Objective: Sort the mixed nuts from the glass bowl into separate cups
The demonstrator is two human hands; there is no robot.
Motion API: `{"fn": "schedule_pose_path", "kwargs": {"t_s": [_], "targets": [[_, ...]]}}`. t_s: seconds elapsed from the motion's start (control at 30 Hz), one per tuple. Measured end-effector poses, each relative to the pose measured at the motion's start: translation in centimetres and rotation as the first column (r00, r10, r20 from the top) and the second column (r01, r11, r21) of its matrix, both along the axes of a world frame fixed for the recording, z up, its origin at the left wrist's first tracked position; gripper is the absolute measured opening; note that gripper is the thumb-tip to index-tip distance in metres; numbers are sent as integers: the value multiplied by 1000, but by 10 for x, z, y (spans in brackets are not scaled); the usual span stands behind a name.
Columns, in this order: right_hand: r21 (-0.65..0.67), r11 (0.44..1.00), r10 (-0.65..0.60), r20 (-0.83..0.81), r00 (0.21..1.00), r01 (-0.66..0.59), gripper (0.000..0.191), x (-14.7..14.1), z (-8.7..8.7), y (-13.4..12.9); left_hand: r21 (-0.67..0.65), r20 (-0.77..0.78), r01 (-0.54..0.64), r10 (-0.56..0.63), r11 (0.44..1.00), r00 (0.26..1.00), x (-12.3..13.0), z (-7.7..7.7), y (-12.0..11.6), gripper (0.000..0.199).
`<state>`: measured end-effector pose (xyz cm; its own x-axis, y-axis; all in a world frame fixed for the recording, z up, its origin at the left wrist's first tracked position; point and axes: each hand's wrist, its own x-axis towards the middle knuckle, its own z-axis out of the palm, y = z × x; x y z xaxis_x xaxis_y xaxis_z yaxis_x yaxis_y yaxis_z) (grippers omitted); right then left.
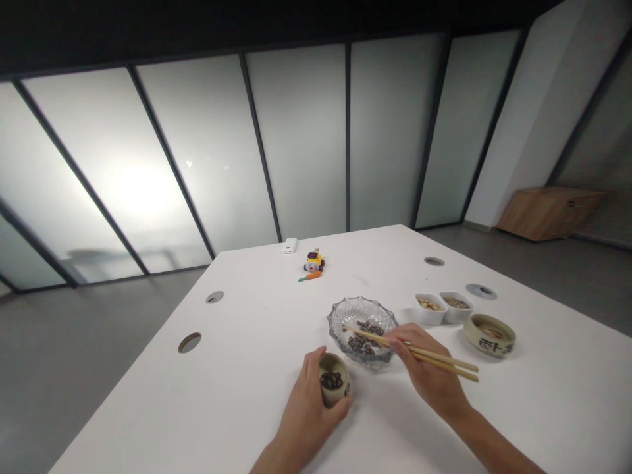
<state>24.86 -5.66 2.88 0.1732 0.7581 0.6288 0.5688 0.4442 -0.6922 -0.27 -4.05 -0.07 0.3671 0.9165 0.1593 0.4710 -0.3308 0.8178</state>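
My left hand is wrapped round a small ceramic cup that stands tilted or upright, I cannot tell which, with dark beans inside. A pair of wooden chopsticks is gripped in my right hand. Their tips reach over a scalloped glass bowl, just beyond the cup. Dark, shiny beans lie loose in that bowl, below the chopsticks. Whether the tips pinch a bean is too small to make out.
Two white dishes with pale pieces and a wider ceramic bowl stand at the right. Farther back are a yellow toy vehicle, an orange-handled toy screwdriver and a white box. Round holes pierce the white table.
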Motion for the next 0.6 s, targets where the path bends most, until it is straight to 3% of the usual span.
{"fn": "schedule_pose_path", "kwargs": {"t_s": [0.13,0.2,0.33,0.43,0.6], "targets": [[-47,996,62,-262,963,-77,40,2,13,-2,8,5,4,-4,1000,1000,1,2,0,77],[-75,991,85,-289,953,-111,41,3,14,-2,7,3,0,0,1000,1000,1,2,0,78],[-52,999,8,-82,997,-12,33,2,4,-1,-3,-13,-14,14,1000,1000,1,2,0,78],[-36,995,91,41,995,-90,23,-2,-10,1,1,-19,-3,3,1000,1000,0,0,0,78],[-14,986,167,93,982,-166,23,-7,-21,5,-1,-4,1,-1,1000,1000,0,-1,0,78]]}}
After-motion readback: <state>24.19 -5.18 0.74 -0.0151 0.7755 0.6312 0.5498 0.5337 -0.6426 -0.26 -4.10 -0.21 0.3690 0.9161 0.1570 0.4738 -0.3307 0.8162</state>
